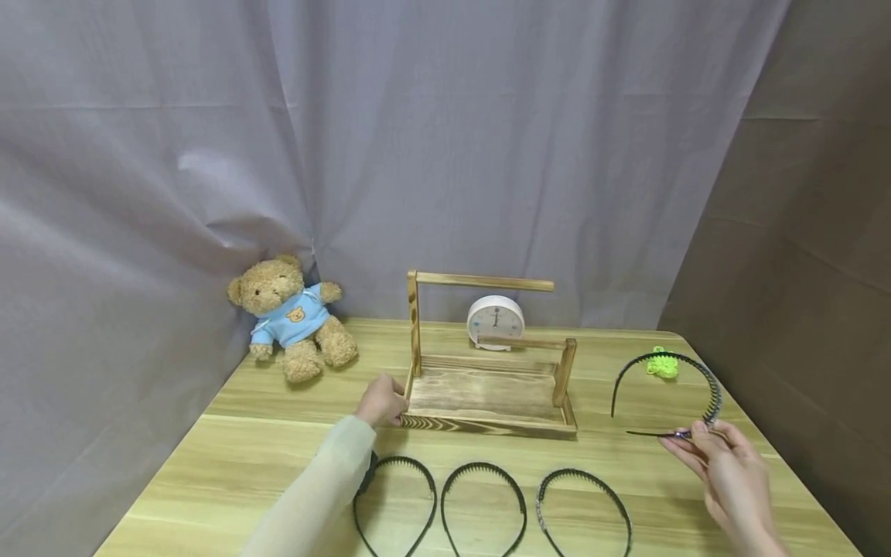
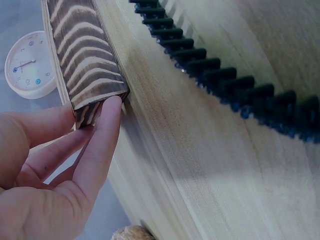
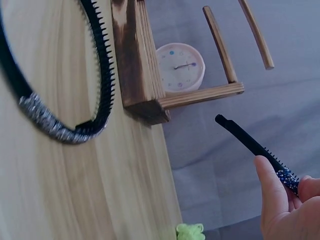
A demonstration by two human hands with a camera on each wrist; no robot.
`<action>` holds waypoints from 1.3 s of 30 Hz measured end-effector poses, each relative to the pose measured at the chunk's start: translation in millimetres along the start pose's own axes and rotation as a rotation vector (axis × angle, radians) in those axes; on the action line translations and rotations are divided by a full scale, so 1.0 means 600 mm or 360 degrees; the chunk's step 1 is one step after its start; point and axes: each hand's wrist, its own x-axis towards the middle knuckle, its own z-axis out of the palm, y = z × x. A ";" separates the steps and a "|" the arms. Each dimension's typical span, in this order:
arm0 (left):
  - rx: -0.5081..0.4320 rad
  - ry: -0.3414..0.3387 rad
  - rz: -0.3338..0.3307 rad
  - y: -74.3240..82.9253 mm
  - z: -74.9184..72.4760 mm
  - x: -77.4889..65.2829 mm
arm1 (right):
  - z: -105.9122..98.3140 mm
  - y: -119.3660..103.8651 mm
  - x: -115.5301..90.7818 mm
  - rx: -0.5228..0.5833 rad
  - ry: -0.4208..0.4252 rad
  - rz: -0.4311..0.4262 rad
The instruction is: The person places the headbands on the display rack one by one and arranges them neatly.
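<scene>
My left hand (image 1: 380,401) grips the left front corner of a wooden rack (image 1: 487,427); in the left wrist view, thumb and fingers pinch its dark-grained end (image 2: 90,60). The rack has a tray base and two horizontal bars, one tall, one low, each on a single post. Over the table's right side, my right hand (image 1: 738,472) pinches a black toothed headband (image 1: 715,394) near one end, at a dark glittery patch (image 3: 286,178). Three more black headbands lie in a row in front of the rack: left (image 1: 435,495), middle (image 1: 518,495) and right (image 1: 619,503), the last with silver glitter (image 3: 55,127).
Behind the rack stands a round white clock (image 1: 496,319). A teddy bear (image 1: 295,317) in a blue shirt sits at the back left. Bright green stringy material (image 1: 663,367) lies at the back right. Grey cloth (image 1: 445,155) hangs behind the wooden table (image 1: 230,456).
</scene>
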 end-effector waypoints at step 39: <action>-0.0024 0.0072 -0.0010 0.000 0.005 -0.006 | 0.131 0.004 0.056 0.0048 0.0152 -0.0052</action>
